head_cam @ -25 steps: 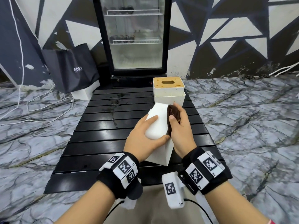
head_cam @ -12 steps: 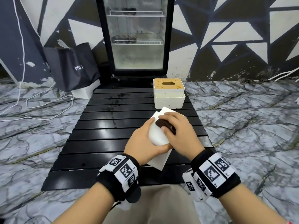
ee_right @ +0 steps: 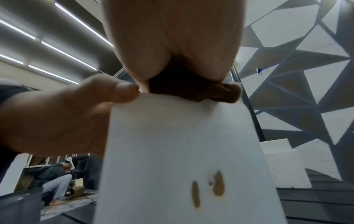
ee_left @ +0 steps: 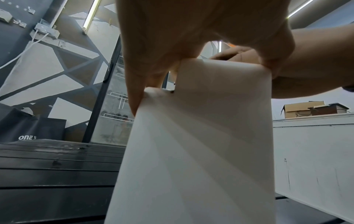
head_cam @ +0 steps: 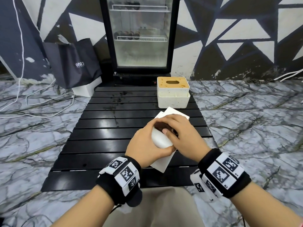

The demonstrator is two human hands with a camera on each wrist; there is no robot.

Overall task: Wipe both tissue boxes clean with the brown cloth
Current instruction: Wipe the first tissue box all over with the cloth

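Steadying the white tissue box [head_cam: 161, 141] near the table's [head_cam: 101, 141] front edge with left hand [head_cam: 146, 145] fingers curled around it, freeing right hand [head_cam: 182, 136] to be pinching the brown cloth [ee_right: 193, 89] against its top, second tissue box [head_cam: 173, 92] waiting at the far edge.

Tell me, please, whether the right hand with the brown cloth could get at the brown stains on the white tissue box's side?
Probably yes: the right hand presses the brown cloth on the white tissue box, and the stains lie uncovered further down that face.
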